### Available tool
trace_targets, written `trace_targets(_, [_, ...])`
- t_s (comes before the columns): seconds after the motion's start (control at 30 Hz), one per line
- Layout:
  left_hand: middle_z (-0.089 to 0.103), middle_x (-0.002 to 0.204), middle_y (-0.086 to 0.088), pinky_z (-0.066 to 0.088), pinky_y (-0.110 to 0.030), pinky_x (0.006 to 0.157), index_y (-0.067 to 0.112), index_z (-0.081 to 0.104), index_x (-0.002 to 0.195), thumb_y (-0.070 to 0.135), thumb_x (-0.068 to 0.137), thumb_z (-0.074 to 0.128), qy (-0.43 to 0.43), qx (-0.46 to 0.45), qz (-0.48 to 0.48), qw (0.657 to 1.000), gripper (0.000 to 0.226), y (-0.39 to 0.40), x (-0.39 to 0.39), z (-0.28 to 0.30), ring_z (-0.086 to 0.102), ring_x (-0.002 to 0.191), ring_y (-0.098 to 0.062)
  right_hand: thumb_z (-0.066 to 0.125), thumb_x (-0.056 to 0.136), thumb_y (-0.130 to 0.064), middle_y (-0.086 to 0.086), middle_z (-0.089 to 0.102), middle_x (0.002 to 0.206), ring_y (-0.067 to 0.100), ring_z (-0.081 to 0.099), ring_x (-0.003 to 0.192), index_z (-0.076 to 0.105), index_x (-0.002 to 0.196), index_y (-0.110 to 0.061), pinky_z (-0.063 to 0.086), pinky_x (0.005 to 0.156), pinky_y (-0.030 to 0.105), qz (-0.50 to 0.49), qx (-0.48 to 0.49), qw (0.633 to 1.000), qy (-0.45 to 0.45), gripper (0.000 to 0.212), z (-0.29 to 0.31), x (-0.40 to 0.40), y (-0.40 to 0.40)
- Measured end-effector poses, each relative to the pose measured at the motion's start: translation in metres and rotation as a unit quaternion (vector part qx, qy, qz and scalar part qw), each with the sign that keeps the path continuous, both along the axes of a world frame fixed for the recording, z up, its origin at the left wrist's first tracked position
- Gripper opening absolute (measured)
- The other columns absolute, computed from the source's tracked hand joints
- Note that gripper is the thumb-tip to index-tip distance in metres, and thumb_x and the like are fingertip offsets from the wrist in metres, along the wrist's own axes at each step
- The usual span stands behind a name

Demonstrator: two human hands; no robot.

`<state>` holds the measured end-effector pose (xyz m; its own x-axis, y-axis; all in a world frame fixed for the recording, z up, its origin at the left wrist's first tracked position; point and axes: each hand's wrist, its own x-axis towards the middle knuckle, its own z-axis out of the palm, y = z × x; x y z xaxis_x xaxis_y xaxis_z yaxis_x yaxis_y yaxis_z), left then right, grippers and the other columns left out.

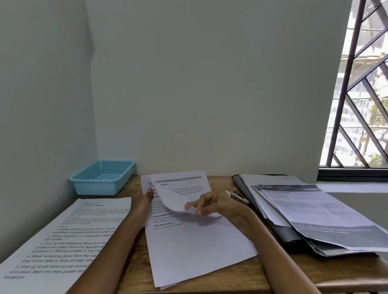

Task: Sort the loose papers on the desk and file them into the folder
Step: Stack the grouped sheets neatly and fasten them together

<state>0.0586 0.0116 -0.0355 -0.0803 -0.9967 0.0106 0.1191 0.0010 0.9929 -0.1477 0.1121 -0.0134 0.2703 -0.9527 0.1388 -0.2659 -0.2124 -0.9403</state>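
Note:
A stack of white printed papers (194, 246) lies in the middle of the wooden desk (200, 284). My left hand (142, 202) holds its upper left edge, thumb on the top corner. My right hand (216, 206) pinches the lower edge of the top sheet (178, 189), which is curled up and back off the stack. A dark folder (273, 222) lies at the right, under several loose sheets, the top one (322, 215) with a dark header band. One more printed sheet (64, 248) hangs over the desk's left front edge.
A light blue mesh basket (102, 178) stands in the back left corner against the wall. A metal stapler (238, 195) lies just behind my right hand beside the folder. A barred window (373, 91) is at the right above a white sill.

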Motion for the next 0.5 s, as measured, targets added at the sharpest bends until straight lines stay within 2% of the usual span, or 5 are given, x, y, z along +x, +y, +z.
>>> trace_targets(0.07, [0.059, 0.119, -0.017, 0.047, -0.037, 0.084, 0.002, 0.050, 0.127, 0.018, 0.100, 0.043, -0.001, -0.008, 0.002, 1.000, 0.032, -0.001, 0.000, -0.001, 0.057, 0.104, -0.034, 0.069, 0.074, 0.002, 0.007, 0.070, 0.104, 0.005, 0.059, 0.115, 0.074, 0.062, -0.025, 0.040, 0.100, 0.018, 0.012, 0.019, 0.999, 0.022, 0.030, 0.000, 0.000, -0.001])
trace_targets(0.23, [0.059, 0.122, -0.020, 0.047, -0.042, 0.090, 0.004, 0.051, 0.125, 0.017, 0.100, 0.042, -0.003, -0.019, -0.005, 1.000, 0.030, -0.001, 0.001, -0.001, 0.057, 0.106, -0.034, 0.072, 0.067, -0.005, 0.001, 0.073, 0.102, 0.010, 0.060, 0.116, 0.073, 0.063, -0.022, 0.031, 0.110, 0.029, -0.013, 0.027, 1.000, 0.009, 0.018, -0.003, -0.006, -0.006])
trace_targets(0.33, [0.059, 0.121, -0.017, 0.048, -0.035, 0.082, 0.004, 0.052, 0.124, 0.017, 0.100, 0.042, -0.007, -0.029, -0.004, 1.000, 0.029, 0.002, 0.000, -0.001, 0.059, 0.098, -0.030, 0.073, 0.070, -0.006, 0.000, 0.073, 0.101, 0.010, 0.061, 0.114, 0.073, 0.065, -0.021, 0.033, 0.109, 0.027, -0.012, 0.014, 1.000, 0.012, 0.016, -0.002, -0.006, -0.006])
trace_targets(0.4, [0.056, 0.122, -0.010, 0.045, -0.027, 0.081, 0.007, 0.050, 0.125, 0.015, 0.100, 0.042, -0.038, -0.099, 0.022, 0.994, 0.028, 0.010, -0.003, 0.001, 0.058, 0.097, -0.021, 0.073, 0.078, -0.014, 0.006, 0.073, 0.103, 0.014, 0.063, 0.111, 0.075, 0.078, -0.013, 0.040, 0.103, 0.025, -0.028, 0.002, 0.999, -0.021, 0.002, -0.002, -0.002, -0.001])
trace_targets(0.5, [0.040, 0.144, -0.009, 0.032, -0.026, 0.097, 0.009, 0.030, 0.142, 0.014, 0.098, 0.045, -0.086, -0.262, 0.077, 0.958, 0.047, 0.015, -0.006, -0.002, 0.042, 0.128, -0.023, 0.063, 0.083, -0.030, 0.016, 0.070, 0.105, 0.019, 0.065, 0.103, 0.071, 0.096, 0.004, 0.048, 0.094, 0.022, -0.054, -0.026, 0.998, -0.030, 0.036, -0.003, 0.001, 0.001])
